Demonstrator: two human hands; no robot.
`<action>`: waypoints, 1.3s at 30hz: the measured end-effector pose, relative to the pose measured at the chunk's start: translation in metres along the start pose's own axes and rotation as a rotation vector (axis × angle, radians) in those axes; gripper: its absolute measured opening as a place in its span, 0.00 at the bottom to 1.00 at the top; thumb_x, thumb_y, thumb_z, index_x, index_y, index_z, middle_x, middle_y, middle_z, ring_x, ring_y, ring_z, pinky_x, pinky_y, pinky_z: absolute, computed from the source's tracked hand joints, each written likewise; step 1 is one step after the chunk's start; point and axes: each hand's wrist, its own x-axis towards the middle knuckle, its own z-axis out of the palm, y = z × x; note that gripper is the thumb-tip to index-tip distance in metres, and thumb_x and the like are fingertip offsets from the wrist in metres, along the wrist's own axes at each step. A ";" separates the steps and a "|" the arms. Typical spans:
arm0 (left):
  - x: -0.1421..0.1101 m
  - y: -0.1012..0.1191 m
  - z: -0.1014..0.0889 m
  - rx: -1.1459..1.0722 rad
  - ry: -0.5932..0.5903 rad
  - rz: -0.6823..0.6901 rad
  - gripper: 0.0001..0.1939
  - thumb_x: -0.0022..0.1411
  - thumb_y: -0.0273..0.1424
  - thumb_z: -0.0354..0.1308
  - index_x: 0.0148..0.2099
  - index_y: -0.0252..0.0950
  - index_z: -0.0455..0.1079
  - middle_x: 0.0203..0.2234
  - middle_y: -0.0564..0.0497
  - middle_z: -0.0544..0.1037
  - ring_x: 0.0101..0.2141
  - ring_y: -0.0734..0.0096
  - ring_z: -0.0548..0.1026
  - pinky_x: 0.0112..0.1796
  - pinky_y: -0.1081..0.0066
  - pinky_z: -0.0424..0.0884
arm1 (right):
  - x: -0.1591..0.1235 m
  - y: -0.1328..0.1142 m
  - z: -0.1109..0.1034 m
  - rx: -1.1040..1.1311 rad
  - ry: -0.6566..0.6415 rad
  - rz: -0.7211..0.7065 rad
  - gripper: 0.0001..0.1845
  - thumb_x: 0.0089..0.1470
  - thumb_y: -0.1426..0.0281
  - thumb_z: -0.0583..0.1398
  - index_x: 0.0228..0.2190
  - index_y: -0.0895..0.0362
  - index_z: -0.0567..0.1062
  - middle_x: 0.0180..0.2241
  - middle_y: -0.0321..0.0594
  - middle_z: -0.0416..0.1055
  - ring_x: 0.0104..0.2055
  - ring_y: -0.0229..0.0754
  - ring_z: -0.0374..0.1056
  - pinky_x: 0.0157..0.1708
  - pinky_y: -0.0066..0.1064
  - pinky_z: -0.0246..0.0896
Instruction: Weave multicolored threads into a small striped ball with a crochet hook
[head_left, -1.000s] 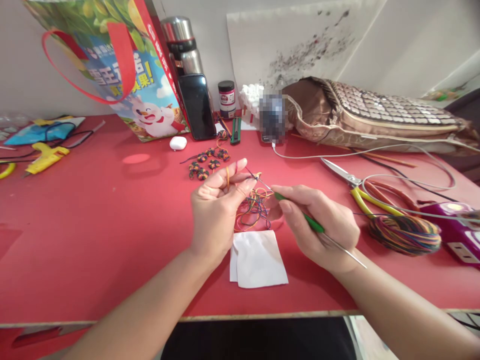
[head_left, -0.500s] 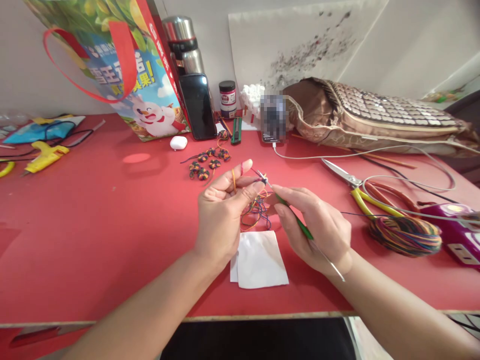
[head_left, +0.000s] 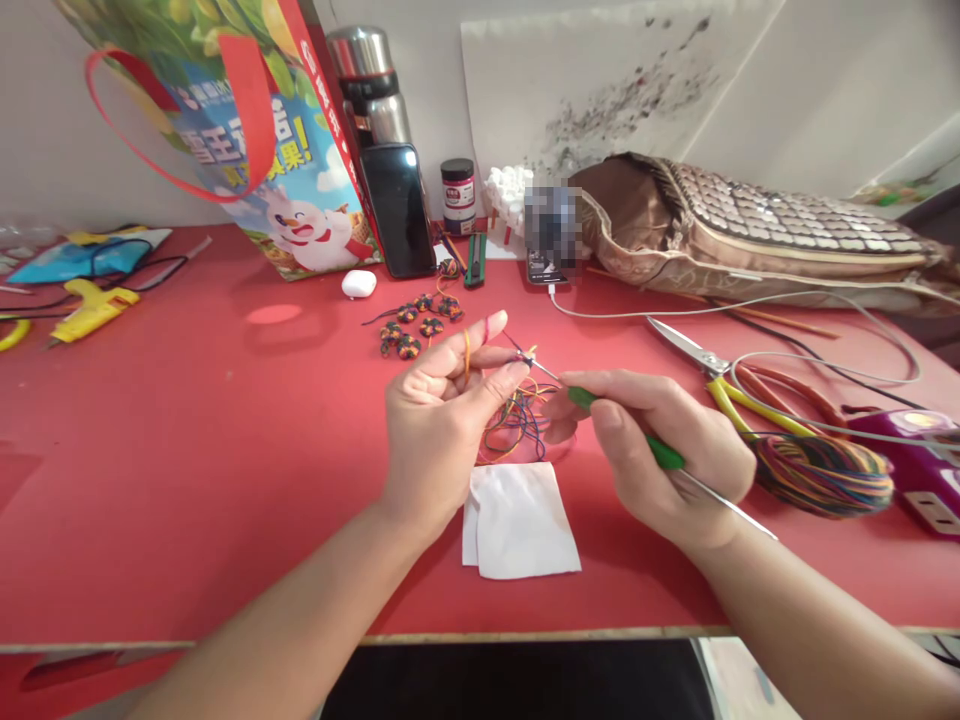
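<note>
My left hand point(head_left: 446, 410) pinches a small dark piece of crochet work point(head_left: 526, 358) between thumb and finger. Yarn wraps its fingers, orange on one and pinkish near the raised fingertip. My right hand point(head_left: 656, 450) grips a crochet hook point(head_left: 666, 452) by its green handle; the hook's thin metal tip meets the crochet piece, and its other metal end sticks out past my wrist. Loose multicoloured yarn point(head_left: 517, 420) lies tangled beneath the hands. Nearer me is a folded white cloth or tissue point(head_left: 525, 525). Several small crocheted pieces point(head_left: 420, 322) lie beyond my left hand.
On the right are scissors point(head_left: 709, 365), a yarn ball point(head_left: 825, 475), a purple power socket point(head_left: 919, 470) and a white cable. A sequined bag point(head_left: 780, 230), phone point(head_left: 397, 210), flask point(head_left: 371, 85) and paper bag point(head_left: 300, 200) stand behind. A yellow glue gun point(head_left: 94, 310) lies left.
My right hand has moved right and slightly toward me, and the hook lies flatter, with more of its shaft showing by the crochet piece. My left hand has barely shifted.
</note>
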 end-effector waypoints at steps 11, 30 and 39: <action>0.000 -0.001 -0.001 0.175 0.027 0.112 0.18 0.57 0.30 0.78 0.51 0.44 0.89 0.34 0.53 0.88 0.29 0.76 0.77 0.30 0.75 0.78 | -0.002 -0.005 0.003 0.091 0.008 0.127 0.13 0.70 0.80 0.61 0.49 0.55 0.81 0.34 0.37 0.89 0.29 0.39 0.86 0.31 0.24 0.82; 0.002 -0.002 -0.003 0.297 -0.042 0.172 0.18 0.58 0.29 0.77 0.51 0.43 0.89 0.37 0.50 0.89 0.31 0.74 0.78 0.33 0.73 0.78 | 0.000 0.000 -0.003 0.372 0.072 0.321 0.15 0.73 0.77 0.61 0.47 0.54 0.88 0.30 0.37 0.85 0.26 0.42 0.83 0.24 0.32 0.79; 0.004 -0.004 -0.004 0.139 -0.056 0.061 0.10 0.57 0.28 0.77 0.43 0.43 0.89 0.48 0.48 0.90 0.43 0.66 0.86 0.43 0.70 0.84 | 0.001 0.001 -0.003 0.382 0.110 0.340 0.12 0.73 0.74 0.62 0.46 0.54 0.88 0.30 0.39 0.84 0.25 0.43 0.81 0.23 0.34 0.77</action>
